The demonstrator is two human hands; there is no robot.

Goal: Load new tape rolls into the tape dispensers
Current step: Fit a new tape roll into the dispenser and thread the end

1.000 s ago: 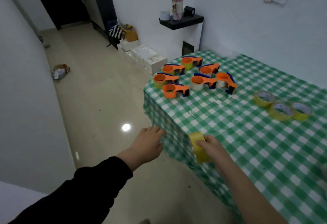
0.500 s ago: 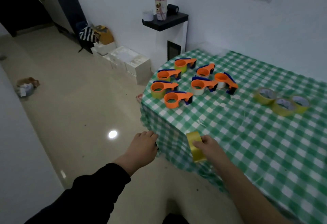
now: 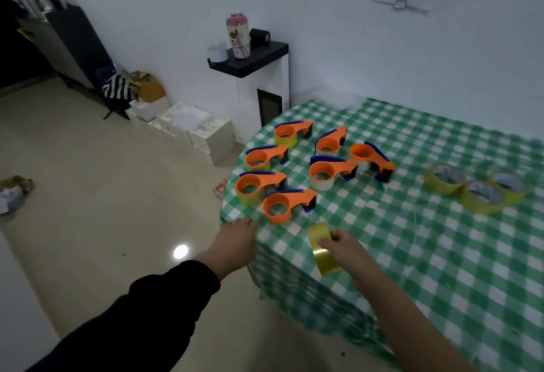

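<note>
My right hand (image 3: 343,249) grips a yellow tape roll (image 3: 321,248) held on edge above the table's near-left part. My left hand (image 3: 237,239) reaches over the table's left edge, fingers loosely extended and empty, just short of the nearest orange dispenser (image 3: 287,204), which looks empty. Several more orange-and-blue dispensers (image 3: 326,173) lie in a cluster behind it, some with rolls inside. Three yellow tape rolls (image 3: 478,190) lie flat at the right.
The table wears a green-and-white checked cloth (image 3: 412,254) and stands against a white wall. A white stand with a black top (image 3: 250,62) holds a bottle and cups. White boxes (image 3: 191,127) and bags sit on the floor to the left.
The view has swung right and closer to the table. Both hands have moved forward toward the dispensers; my left hand now reaches the table edge. The roll stays in my right hand.
</note>
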